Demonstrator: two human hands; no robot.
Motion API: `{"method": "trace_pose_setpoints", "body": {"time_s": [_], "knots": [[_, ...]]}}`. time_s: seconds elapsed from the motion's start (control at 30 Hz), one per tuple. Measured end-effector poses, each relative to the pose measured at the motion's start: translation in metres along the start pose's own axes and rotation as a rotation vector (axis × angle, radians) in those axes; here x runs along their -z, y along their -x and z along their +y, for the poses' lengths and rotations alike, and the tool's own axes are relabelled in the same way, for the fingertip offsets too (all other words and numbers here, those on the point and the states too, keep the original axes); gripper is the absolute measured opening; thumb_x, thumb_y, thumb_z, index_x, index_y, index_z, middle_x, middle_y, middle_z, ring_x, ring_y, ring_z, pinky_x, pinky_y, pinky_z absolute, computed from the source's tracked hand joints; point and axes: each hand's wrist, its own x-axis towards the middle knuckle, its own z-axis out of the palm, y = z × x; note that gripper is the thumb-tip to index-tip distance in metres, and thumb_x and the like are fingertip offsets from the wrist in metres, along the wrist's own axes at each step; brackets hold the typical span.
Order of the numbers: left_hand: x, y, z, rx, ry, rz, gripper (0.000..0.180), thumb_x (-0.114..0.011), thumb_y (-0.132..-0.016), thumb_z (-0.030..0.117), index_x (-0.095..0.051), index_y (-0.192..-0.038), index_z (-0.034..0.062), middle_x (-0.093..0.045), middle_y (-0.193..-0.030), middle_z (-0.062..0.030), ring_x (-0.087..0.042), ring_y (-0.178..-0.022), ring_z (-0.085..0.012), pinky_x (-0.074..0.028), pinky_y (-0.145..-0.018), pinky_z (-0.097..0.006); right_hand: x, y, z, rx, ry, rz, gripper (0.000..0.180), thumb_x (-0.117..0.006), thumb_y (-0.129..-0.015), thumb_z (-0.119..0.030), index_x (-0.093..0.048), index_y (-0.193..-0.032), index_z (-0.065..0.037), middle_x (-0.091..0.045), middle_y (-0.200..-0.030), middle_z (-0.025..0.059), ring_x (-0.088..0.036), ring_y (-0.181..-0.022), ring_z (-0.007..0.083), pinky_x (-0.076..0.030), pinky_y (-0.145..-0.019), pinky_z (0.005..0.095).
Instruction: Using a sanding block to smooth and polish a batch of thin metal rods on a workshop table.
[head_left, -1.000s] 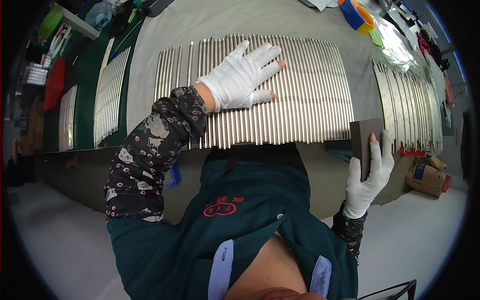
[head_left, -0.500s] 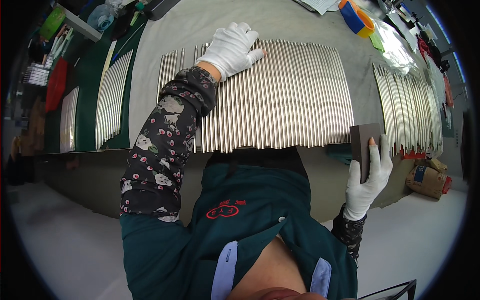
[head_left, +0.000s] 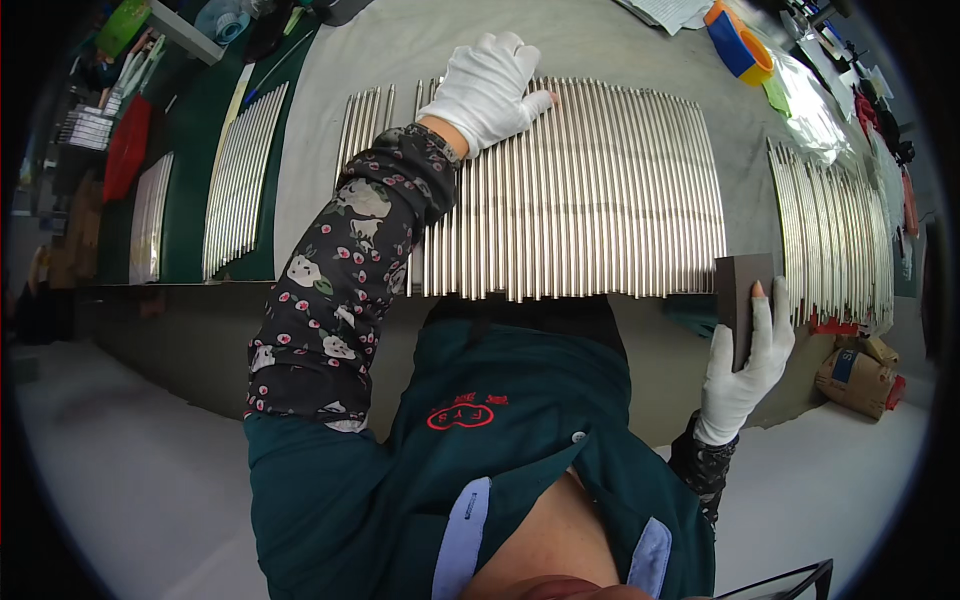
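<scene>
A wide row of thin silvery metal rods [head_left: 600, 190] lies side by side on the grey-covered table. My left hand [head_left: 490, 90], in a white glove with a bare thumb tip, rests over the far ends of the rods left of the row's middle, fingers stretched forward. A few rods [head_left: 365, 120] stand slightly apart at the row's left end, partly hidden by my floral-sleeved forearm. My right hand [head_left: 745, 370], also gloved with a bare fingertip showing, grips a dark grey rectangular block [head_left: 736, 300] upright at the table's near edge, by the row's right corner.
More rods lie in a bundle [head_left: 835, 240] on the right and in a group [head_left: 245, 185] on the green surface at left. A blue and orange tape dispenser [head_left: 738, 45] sits at the far right, near clear plastic film [head_left: 815, 115]. A brown package [head_left: 855, 380] is at lower right.
The whole view has shifted slightly, so the scene sits farther right. Against the rods, both hands and the block stay nearly where they were.
</scene>
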Motion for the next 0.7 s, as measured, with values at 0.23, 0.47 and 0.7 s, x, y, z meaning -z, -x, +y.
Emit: {"method": "trace_pose_setpoints", "body": {"time_s": [0.23,0.47,0.7], "knots": [[0.008,-0.007,0.006,0.132,-0.018,-0.149,0.046,-0.062,-0.086,0.047,-0.066,-0.091,0.0018,-0.064,-0.09,-0.0148,-0.063,-0.085,-0.0315,-0.053,-0.073,-0.042,0.0,0.0,-0.003,0.005,-0.019,0.009,0.059,-0.063,-0.071,-0.006,-0.054,-0.13,-0.009,-0.045,-0.139,0.0224,-0.048,-0.117,0.0358,-0.039,-0.099,0.0448],[0.013,0.026,0.001,-0.107,0.011,-0.068,0.073,-0.056,-0.087,0.056,-0.044,-0.138,0.0054,-0.042,-0.14,-0.017,-0.04,-0.131,-0.0354,-0.035,-0.107,-0.048,-0.006,0.003,-0.025,0.1,-0.069,-0.087,0.062,-0.064,-0.071,-0.011,-0.051,-0.132,-0.012,-0.043,-0.139,0.0238,-0.047,-0.116,0.0368,-0.036,-0.099,0.0459],[0.011,0.043,-0.002,-0.21,-0.043,-0.238,0.087,-0.042,-0.087,0.07,-0.031,-0.148,0.0086,-0.031,-0.15,-0.0177,-0.028,-0.14,-0.0361,-0.023,-0.114,-0.054,-0.023,-0.002,-0.05,0.144,0.021,-0.191,0.07,-0.069,-0.068,-0.013,-0.046,-0.134,-0.013,-0.039,-0.14,0.0258,-0.047,-0.114,0.0378,-0.037,-0.096,0.0459]]}}
